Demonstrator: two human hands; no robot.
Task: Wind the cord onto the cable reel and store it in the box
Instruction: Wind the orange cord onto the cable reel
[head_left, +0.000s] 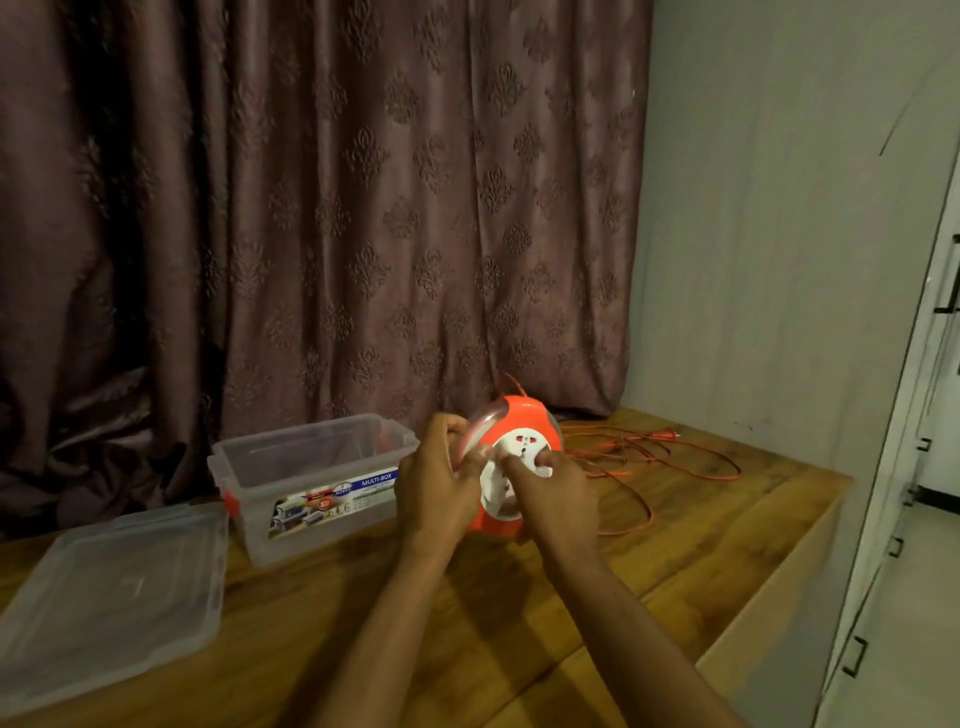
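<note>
Both hands, L (439, 486) & R (553, 491), grip orange cable reel (514, 431) above table (363, 649).

Orange cable reel (511, 457) upright beside open clear box (311, 478); orange cord (649, 462) loose on wood.

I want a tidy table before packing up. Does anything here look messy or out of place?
Yes: the orange cord lies in loose, tangled loops on the table right of the reel, its plug end near the wall. The lid lies off the box, beside it.
</note>
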